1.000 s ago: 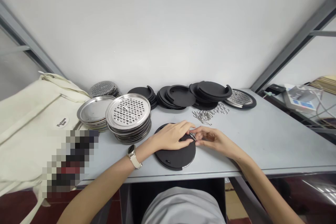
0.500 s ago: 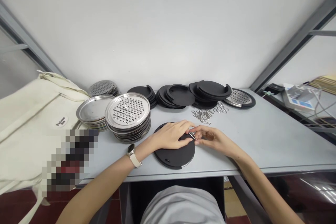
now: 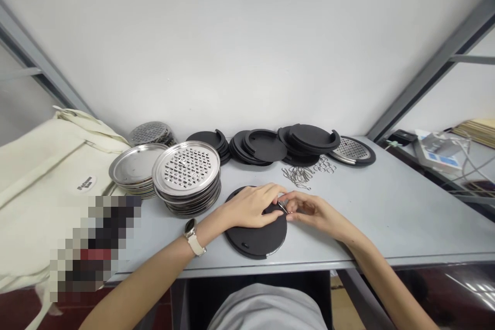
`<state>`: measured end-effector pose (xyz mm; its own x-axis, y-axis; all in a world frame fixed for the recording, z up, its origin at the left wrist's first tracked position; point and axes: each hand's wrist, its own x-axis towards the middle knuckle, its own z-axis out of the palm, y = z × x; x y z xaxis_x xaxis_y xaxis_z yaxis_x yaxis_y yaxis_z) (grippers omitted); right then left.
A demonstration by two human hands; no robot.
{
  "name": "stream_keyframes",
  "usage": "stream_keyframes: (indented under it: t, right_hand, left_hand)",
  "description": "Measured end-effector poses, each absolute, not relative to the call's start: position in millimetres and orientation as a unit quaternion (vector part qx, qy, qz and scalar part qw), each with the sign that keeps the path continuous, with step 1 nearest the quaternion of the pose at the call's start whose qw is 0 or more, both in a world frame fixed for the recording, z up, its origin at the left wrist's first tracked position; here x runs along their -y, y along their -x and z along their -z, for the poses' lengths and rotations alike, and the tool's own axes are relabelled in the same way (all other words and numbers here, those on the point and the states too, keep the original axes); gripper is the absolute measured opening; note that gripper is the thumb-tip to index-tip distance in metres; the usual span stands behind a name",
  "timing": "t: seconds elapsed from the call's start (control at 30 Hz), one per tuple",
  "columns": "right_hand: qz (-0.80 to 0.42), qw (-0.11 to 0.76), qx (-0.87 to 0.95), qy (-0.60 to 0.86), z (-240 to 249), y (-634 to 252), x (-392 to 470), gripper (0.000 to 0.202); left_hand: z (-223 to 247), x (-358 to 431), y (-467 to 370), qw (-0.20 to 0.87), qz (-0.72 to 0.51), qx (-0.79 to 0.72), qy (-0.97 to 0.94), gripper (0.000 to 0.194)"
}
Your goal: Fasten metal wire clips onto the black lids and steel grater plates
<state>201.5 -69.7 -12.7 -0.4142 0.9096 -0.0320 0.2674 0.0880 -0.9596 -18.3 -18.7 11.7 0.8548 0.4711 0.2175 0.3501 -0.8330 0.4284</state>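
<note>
Right now, the right hand (image 3: 312,212) has its fingers narrowed on a small metal clip (image 3: 283,207) at the right edge of a black disc (image 3: 265,237), which lies at the near side of the worktop (image 3: 386,211). Over that disc rests the left hand (image 3: 255,207), thumb and forefinger parted beside the clip, though whether they grip anything cannot be told. Grater plates (image 3: 187,167) are stacked to the left, and loose hooks (image 3: 297,176) lie farther back.

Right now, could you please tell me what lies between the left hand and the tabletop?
The head view shows a black disc between the left hand and the tabletop.
</note>
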Motion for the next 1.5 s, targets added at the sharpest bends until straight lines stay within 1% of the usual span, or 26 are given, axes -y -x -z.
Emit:
stream_keyframes:
  t: [0.23, 0.5, 0.77, 0.93, 1.2, 1.5]
  right_hand:
    - [-0.507, 0.301, 0.668, 0.454, 12.8, -202.8, 72.2, 0.042]
    - [-0.486, 0.311, 0.668, 0.469, 11.6, -199.6, 73.8, 0.045]
    - [-0.482, 0.310, 0.674, 0.466, 11.2, -198.4, 73.5, 0.044]
    - [-0.486, 0.316, 0.677, 0.453, 9.8, -197.7, 74.7, 0.039]
    - [-0.486, 0.320, 0.674, 0.455, 10.5, -198.5, 75.0, 0.041]
    - [-0.485, 0.306, 0.688, 0.445, 3.5, -196.3, 78.2, 0.040]
  left_hand:
    - [-7.3, 18.0, 18.6, 0.189, -0.158, -0.224, -0.943, 0.036]
    - [-7.2, 18.1, 18.7, 0.194, -0.156, -0.227, -0.942, 0.039]
    - [-5.3, 16.3, 18.0, 0.197, -0.152, -0.234, -0.940, 0.039]
    - [-6.4, 16.8, 17.9, 0.199, -0.149, -0.236, -0.939, 0.039]
    - [-7.2, 17.5, 17.9, 0.197, -0.142, -0.238, -0.940, 0.040]
    - [-5.1, 16.1, 16.9, 0.205, -0.139, -0.252, -0.935, 0.046]
